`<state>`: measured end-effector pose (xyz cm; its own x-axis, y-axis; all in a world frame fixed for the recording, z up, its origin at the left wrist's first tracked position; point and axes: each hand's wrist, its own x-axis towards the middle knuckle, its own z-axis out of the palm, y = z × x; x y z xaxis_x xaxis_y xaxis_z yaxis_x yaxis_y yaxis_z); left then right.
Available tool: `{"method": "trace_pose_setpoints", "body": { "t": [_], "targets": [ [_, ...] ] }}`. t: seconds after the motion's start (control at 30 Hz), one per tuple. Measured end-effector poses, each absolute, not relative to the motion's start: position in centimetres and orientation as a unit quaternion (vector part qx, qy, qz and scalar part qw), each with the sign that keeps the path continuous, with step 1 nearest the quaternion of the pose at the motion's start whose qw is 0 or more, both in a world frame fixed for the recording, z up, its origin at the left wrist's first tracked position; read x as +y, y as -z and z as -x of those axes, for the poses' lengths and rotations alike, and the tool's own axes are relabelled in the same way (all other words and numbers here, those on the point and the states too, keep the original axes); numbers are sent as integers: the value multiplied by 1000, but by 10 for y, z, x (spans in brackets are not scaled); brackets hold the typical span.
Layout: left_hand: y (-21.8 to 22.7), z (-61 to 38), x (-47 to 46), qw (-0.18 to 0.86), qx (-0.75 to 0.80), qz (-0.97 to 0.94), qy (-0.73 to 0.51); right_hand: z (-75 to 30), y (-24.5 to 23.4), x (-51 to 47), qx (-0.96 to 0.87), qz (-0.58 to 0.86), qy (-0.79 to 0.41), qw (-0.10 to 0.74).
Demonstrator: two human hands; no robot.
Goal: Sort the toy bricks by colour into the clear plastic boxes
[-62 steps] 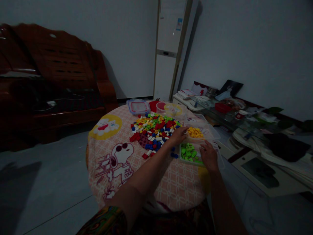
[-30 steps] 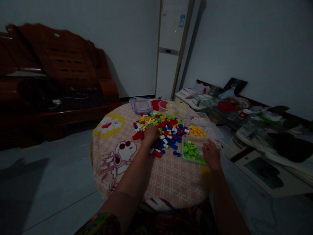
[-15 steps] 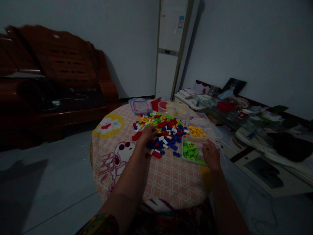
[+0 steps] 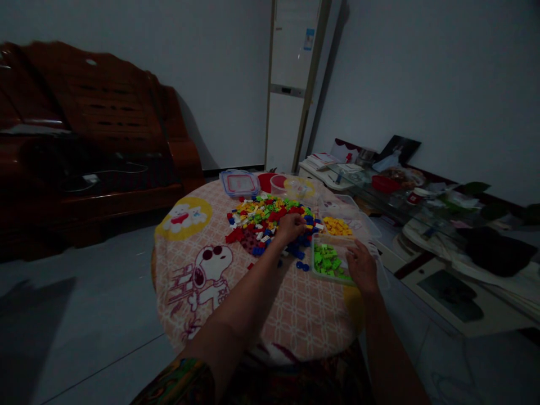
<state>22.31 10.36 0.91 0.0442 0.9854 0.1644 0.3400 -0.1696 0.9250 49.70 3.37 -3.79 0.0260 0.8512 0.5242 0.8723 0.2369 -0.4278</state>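
Observation:
A loose heap of small toy building bricks (image 4: 270,211) in red, blue, yellow, green and white lies on the round table. My left hand (image 4: 291,228) is on the right part of this heap, fingers curled down among the bricks; whatever they grip is hidden. Green bricks (image 4: 327,260) lie in a clear plastic box (image 4: 313,270) at the heap's right. Over the right end of that box is my right hand (image 4: 361,265), its fingers bent around the rim. Behind it, yellow bricks (image 4: 337,226) lie in another clear container (image 4: 367,225).
A patterned cloth (image 4: 295,320) covers the table. At its far side are a blue-edged lid (image 4: 240,184) and a round clear tub (image 4: 278,184). A cluttered glass-topped stand (image 4: 379,197) is on the right, a wooden bench (image 4: 109,112) on the left.
My left hand has moved right across the heap, and a patch of cloth now shows where bricks lay at its left. My right hand stays at the box of green bricks.

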Motion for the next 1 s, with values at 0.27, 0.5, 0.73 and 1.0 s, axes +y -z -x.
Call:
{"method": "trace_pose_setpoints", "body": {
  "t": [0.27,0.5,0.73,1.0],
  "targets": [
    [-6,-275,115,385,401,-677,-482,-497,38,34,-703,611,22,362],
    [-9,-199,95,282,547,-661,-429,-494,34,33,-693,625,10,360],
    [-7,-132,88,126,718,-595,-338,-497,35,32,-693,625,6,360],
    [3,-135,89,127,725,-624,-262,-497,34,32,-695,625,14,354]
  ]
}}
